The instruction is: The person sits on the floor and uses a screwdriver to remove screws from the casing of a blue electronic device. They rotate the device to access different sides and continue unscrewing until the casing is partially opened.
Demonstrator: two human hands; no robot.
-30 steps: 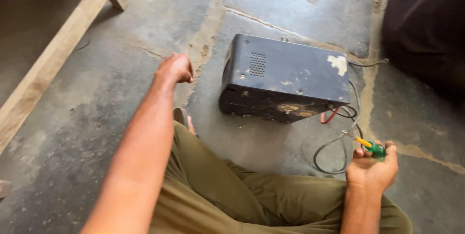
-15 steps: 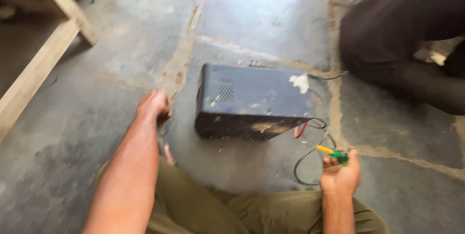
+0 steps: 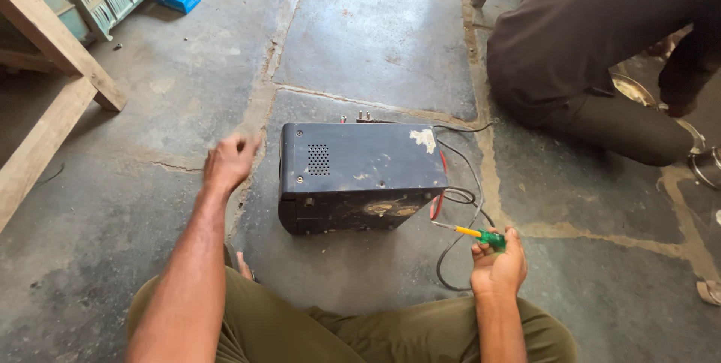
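We look down at our own arms over a cracked stone floor [image 3: 113, 183]. Our left hand [image 3: 227, 161] is motion-blurred, fingers loosely spread, gripping nothing, hovering just left of a black metal box [image 3: 360, 171]. Our right hand [image 3: 497, 267] is closed around a green-handled screwdriver [image 3: 478, 235], its tip pointing toward the box's lower right corner, where red and black cables [image 3: 457, 205] emerge. A crouching person in dark clothes [image 3: 601, 40] is cut off at the upper right; what lies beside them is hard to make out.
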